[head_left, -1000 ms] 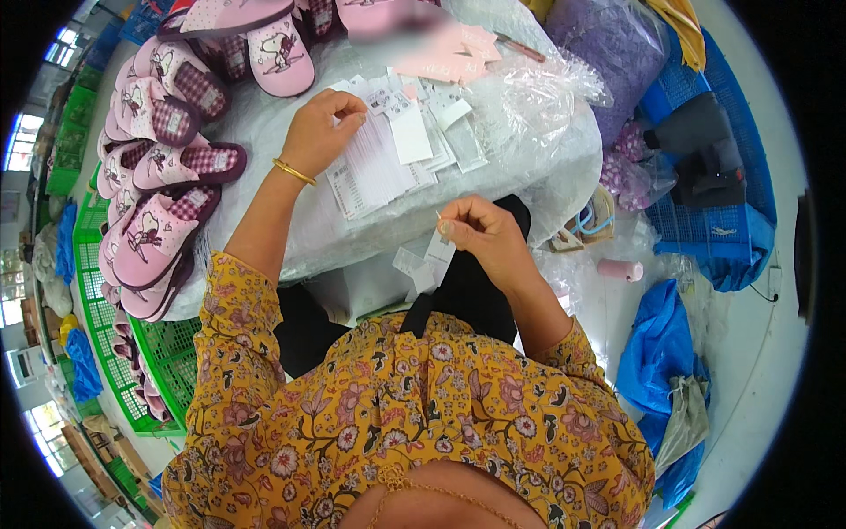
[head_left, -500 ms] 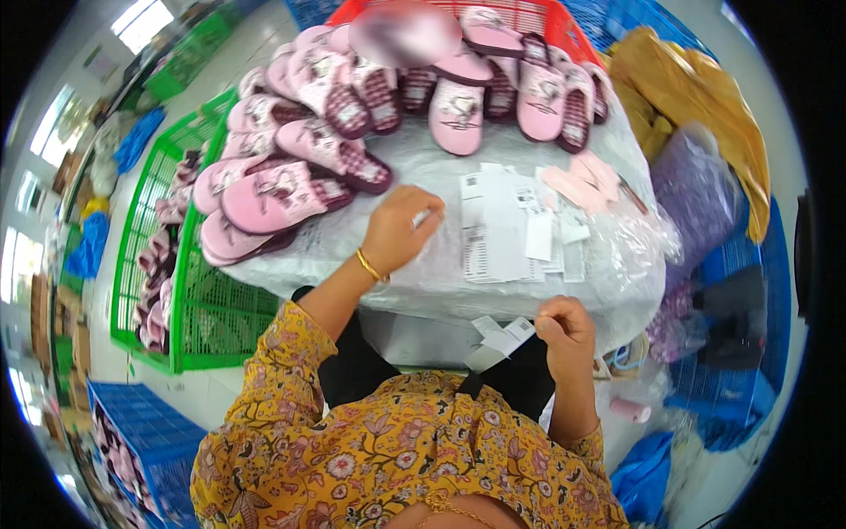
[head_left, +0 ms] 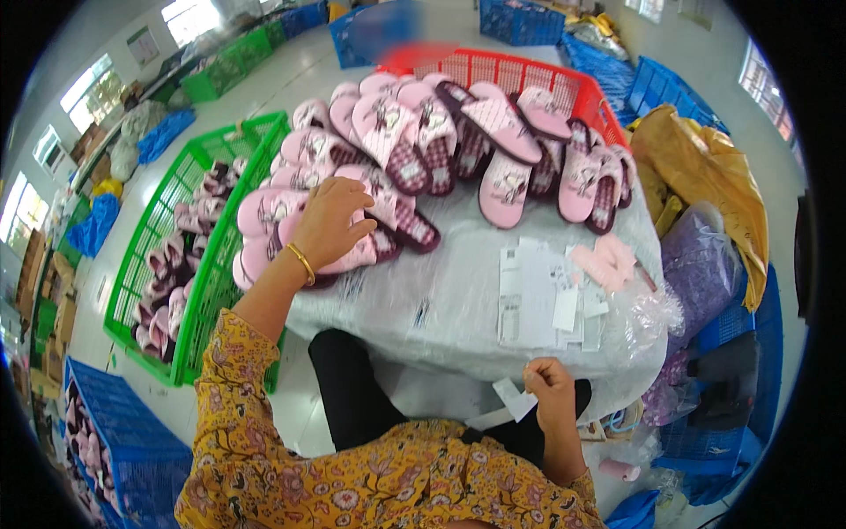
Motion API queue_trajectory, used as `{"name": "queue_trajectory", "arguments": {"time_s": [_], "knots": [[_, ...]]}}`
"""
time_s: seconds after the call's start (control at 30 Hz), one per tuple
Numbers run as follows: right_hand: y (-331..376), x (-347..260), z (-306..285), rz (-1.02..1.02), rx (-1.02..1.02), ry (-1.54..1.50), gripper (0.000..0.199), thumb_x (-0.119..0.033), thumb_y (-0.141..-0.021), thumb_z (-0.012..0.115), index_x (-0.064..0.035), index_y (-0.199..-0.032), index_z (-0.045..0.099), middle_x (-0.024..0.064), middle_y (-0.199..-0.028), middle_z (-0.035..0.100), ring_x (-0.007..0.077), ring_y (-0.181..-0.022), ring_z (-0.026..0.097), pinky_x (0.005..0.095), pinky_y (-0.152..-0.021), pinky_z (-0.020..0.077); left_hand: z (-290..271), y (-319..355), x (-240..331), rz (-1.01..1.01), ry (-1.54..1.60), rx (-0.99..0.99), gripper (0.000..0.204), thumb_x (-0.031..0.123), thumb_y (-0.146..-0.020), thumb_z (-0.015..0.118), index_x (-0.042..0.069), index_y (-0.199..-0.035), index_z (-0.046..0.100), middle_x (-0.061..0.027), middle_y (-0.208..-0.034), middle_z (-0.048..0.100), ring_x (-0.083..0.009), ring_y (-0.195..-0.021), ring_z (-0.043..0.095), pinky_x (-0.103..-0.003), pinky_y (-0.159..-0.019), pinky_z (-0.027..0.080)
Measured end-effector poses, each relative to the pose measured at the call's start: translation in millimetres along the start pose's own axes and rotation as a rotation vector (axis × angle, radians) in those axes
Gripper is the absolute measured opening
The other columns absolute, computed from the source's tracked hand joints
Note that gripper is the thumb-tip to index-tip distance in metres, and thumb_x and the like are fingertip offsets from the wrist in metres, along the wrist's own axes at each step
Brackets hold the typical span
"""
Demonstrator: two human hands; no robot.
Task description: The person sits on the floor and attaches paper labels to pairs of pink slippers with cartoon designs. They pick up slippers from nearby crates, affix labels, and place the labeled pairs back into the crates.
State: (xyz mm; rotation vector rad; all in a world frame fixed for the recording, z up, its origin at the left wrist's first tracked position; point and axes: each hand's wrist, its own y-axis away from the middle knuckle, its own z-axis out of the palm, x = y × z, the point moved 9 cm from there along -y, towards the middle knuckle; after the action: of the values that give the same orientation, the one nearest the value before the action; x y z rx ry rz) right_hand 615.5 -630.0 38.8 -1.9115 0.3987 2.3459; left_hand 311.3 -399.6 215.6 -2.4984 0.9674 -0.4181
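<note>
- The right hand [head_left: 553,391] hangs just off the near edge of the plastic-covered table [head_left: 441,309], fingers pinched shut on a small white paper tag [head_left: 514,398].
- More white tags [head_left: 538,295] lie near the table's near right edge.
- The left hand [head_left: 330,220] rests on a pink slipper [head_left: 352,256] at the left edge, fingers curled loosely over it; a firm hold cannot be told.
- Pink slippers [head_left: 458,150] are heaped along the far edge.
- A green crate [head_left: 189,256] stands left, a red crate [head_left: 520,70] behind.

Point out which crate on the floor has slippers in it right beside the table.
The green crate left of the table, beside the left hand: pink slippers lie inside it. The red crate stands behind the table's slipper pile; its inside is hidden.
</note>
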Motion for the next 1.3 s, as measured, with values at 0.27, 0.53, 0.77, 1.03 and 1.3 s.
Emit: {"name": "queue_trajectory", "arguments": {"time_s": [0.27,0.53,0.77,1.03,1.3], "knots": [[-4,-1,5,0.015,-0.004,-0.022,0.01,-0.007,-0.085,0.066,-0.0007,-0.091,0.06,-0.0018,-0.077,0.056,0.0039,-0.065,0.047,0.018,-0.059,0.039,35,-106,-5,0.292,-0.31,0.119,0.032,0.012,-0.075,0.061,0.016,-0.107,0.063,-0.0094,-0.122,0.052,-0.0269,-0.116,0.047,-0.041,-0.094,0.038],[7,8,-26,0.008,0.153,-0.02,0.01,-0.005,-0.085,0.065,-0.0001,-0.092,0.061,-0.001,-0.079,0.059,0.0048,-0.064,0.047,0.0192,-0.059,0.0393,98,-155,-7,0.3,-0.628,-0.119,0.027,0.011,-0.079,0.056,0.02,-0.102,0.065,-0.0104,-0.14,0.04,-0.0292,-0.125,0.04,-0.047,-0.097,0.036],[2,10,-24,0.029,0.135,-0.039,0.009,-0.007,-0.086,0.065,-0.0006,-0.091,0.06,-0.0028,-0.073,0.054,0.0041,-0.063,0.045,0.019,-0.058,0.0373,110,-160,-23,0.352,-0.682,-0.073,0.01,0.014,-0.078,0.057,0.016,-0.085,0.063,-0.0038,-0.091,0.059,-0.0233,-0.097,0.053,-0.04,-0.078,0.043],[8,11,-23,0.018,0.113,-0.036,0.011,-0.01,-0.086,0.065,-0.0015,-0.089,0.06,-0.004,-0.072,0.052,0.0035,-0.062,0.043,0.0194,-0.057,0.0356,40,-169,-24,0.576,-0.649,0.038,0.002,0.012,-0.074,0.056,0.012,-0.073,0.058,-0.0049,-0.081,0.057,-0.0224,-0.086,0.056,-0.033,-0.072,0.047],[16,9,-19,0.018,0.093,-0.017,0.01,-0.01,-0.086,0.065,-0.0016,-0.088,0.06,-0.0047,-0.073,0.052,0.0031,-0.065,0.044,0.019,-0.058,0.0354,-16,-92,103,0.656,-0.402,0.12,0.006,0.007,-0.072,0.055,0.006,-0.078,0.054,-0.0086,-0.084,0.053,-0.0253,-0.087,0.053,-0.035,-0.073,0.046]]}}
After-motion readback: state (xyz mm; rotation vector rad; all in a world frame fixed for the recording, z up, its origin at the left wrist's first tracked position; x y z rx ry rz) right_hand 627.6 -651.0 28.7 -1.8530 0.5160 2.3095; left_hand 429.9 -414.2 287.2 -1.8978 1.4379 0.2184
